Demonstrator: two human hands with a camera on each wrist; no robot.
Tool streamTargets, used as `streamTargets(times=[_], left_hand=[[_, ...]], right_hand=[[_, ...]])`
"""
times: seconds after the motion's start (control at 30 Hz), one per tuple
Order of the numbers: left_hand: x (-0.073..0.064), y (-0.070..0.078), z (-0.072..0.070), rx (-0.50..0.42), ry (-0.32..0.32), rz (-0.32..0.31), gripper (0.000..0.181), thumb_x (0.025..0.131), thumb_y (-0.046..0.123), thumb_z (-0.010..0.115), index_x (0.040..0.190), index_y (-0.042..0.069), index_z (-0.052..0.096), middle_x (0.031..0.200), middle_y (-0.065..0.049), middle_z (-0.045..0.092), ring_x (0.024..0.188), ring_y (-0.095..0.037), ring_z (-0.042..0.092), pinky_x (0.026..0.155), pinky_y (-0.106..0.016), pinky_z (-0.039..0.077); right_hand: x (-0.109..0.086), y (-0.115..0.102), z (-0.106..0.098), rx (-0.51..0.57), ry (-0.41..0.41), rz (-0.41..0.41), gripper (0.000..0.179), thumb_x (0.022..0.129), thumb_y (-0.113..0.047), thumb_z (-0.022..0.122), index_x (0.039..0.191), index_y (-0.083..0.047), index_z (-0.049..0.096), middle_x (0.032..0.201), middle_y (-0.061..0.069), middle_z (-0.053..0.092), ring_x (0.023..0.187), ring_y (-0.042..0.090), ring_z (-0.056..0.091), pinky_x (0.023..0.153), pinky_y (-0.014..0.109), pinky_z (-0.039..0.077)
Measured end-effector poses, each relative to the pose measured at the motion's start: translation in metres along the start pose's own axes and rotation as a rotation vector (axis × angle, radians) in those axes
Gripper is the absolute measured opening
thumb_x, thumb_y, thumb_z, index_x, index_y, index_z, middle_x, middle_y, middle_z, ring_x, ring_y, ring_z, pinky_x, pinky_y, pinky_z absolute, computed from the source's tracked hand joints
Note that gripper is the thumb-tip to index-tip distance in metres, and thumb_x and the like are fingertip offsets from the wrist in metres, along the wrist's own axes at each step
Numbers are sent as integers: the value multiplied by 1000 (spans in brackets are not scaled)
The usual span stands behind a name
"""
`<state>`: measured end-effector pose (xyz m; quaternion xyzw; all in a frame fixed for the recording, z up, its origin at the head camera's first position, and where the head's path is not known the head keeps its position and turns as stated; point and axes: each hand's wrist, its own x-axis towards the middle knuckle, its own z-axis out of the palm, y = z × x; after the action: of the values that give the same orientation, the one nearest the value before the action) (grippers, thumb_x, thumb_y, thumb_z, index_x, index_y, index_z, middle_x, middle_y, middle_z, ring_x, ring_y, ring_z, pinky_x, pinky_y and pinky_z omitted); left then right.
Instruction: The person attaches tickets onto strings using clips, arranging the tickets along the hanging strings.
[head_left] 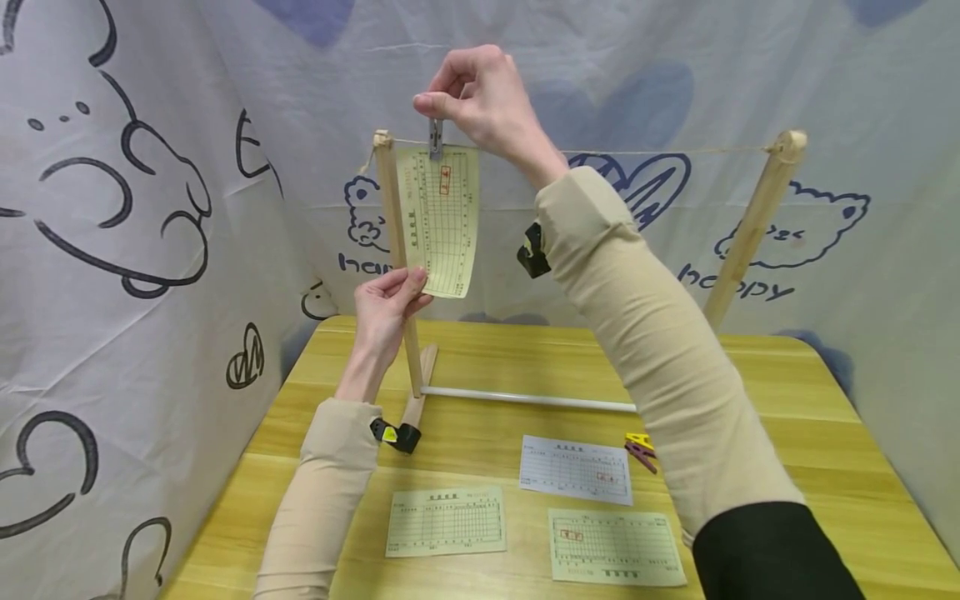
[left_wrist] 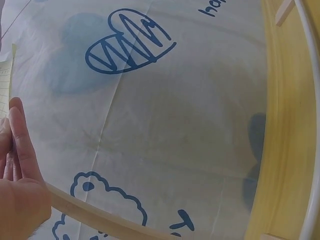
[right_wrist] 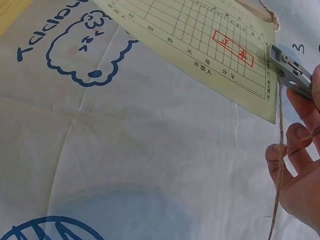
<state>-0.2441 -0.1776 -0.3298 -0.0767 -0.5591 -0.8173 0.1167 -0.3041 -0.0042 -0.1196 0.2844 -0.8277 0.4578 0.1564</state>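
Observation:
A pale yellow receipt slip (head_left: 442,225) with a red stamp hangs lengthwise at the left end of a thin twine line (head_left: 645,152). A grey clothespin (head_left: 436,139) sits over the slip's top edge at the twine. My right hand (head_left: 487,96) pinches the upper end of that clothespin, also seen in the right wrist view as a grey clothespin (right_wrist: 292,70) beside the twine. Lower down, my left hand (head_left: 386,312) pinches the slip's bottom left corner between thumb and fingers. In the left wrist view only a sliver of the slip (left_wrist: 6,82) shows.
Two wooden posts (head_left: 753,229) carry the twine, with a white rod (head_left: 525,399) low between them. On the table (head_left: 465,450) lie a white slip (head_left: 576,471), a yellow slip (head_left: 447,522) and another yellow slip (head_left: 617,547). Yellow and purple clothespins (head_left: 641,452) lie beside my right sleeve.

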Motion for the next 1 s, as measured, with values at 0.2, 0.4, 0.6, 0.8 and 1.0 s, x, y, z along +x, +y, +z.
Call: streamTargets(times=[0.2,0.4,0.6,0.8,1.0], left_hand=[[1,0,-1,11,-7,6,26,96,-1,63,87,19,78,85,3,80,75,-7,75,69,-17,62],[0,0,-1,17,-10,12,27,96,-2,62,87,19,78,86,3,80,75,-7,75,69,-17,62],[1,1,-1,19,-12,17,27,96,-2,62,87,19,77,86,4,80,75,-7,75,69,-17,62],[-1,0,-3,15,-9,9,26,96,-2,64,88,18,77,86,3,80,75,-7,75,69,-18,63],[-1,-2,-4,23,1,-2,23,96,1,65,88,18,77,87,3,80,76,-8,75,70,-19,63]], right_hand=[[0,-1,1,-42,-25,21,15,91,-27,75,92,-12,71,85,-8,67,78,8,61,72,21,48],[0,-2,2,-88,-48,40,19,91,-29,75,98,-11,72,84,-10,66,78,7,59,70,21,47],[0,0,2,-107,-75,41,21,92,-29,75,102,-10,73,83,-10,65,80,7,58,70,21,46],[-1,1,2,-148,-98,39,26,93,-32,73,107,-11,72,87,-11,65,84,7,59,73,19,47],[-3,2,0,-172,-125,38,31,93,-36,73,111,-11,72,91,-9,65,87,8,59,78,18,47]])
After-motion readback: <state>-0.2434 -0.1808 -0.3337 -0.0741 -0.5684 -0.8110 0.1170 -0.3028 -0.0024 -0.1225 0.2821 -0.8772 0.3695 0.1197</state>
